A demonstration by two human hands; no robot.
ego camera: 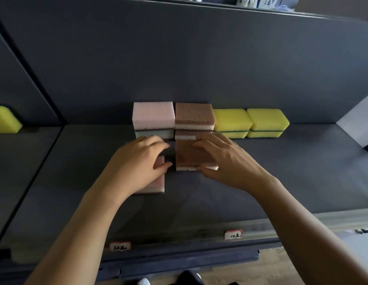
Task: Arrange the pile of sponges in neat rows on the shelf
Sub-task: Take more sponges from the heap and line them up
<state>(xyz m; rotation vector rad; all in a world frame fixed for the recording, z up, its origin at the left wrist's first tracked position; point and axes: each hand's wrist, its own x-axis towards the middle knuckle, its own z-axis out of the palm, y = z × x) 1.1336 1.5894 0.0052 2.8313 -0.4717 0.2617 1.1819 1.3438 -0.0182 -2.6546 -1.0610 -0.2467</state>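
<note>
Your right hand (224, 159) pinches the brown-topped white foam sponge (189, 159), its long axis pointing at the brown sponge stack (194, 118) directly behind.

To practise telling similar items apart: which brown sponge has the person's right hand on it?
The front brown sponge, lying alone and gripped by the right hand. The other brown sponges are stacked behind it, beside the pink stack.

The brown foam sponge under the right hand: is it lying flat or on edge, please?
Flat: the brown foam sponge lies broad face up.
</note>
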